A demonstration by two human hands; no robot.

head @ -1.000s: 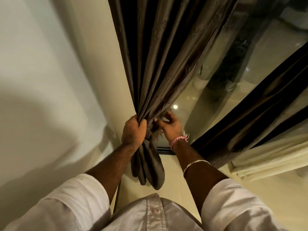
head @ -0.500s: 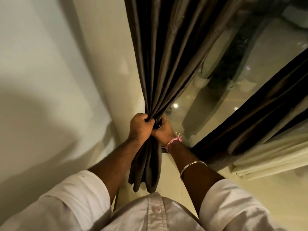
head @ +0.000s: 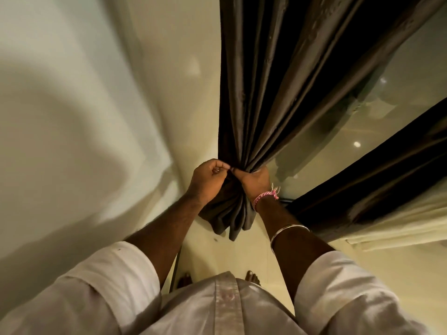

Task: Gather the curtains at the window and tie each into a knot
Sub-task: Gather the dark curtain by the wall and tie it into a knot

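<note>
A dark brown curtain [head: 271,93] hangs in folds in front of me, drawn into one tight bunch at hand height. My right hand [head: 254,181] is wrapped around that bunch from the right. My left hand [head: 208,181] sits against it on the left, fingers curled and pinching the cloth at the same spot. Below my hands the curtain's loose tail [head: 229,216] hangs in short folds. A second dark curtain [head: 377,180] runs slantwise at the right, with pale cream cloth [head: 399,228] beneath it.
A plain cream wall [head: 84,117] fills the left side, meeting the curtain at a corner. Window glass [head: 396,93] shows between the two curtains, with light reflections. My bare feet [head: 251,278] stand on the pale floor below.
The bunch and both hands have risen in view and the folds are pulled tighter. My right hand went from open beside the cloth to closed around it; the tail hangs shorter.
</note>
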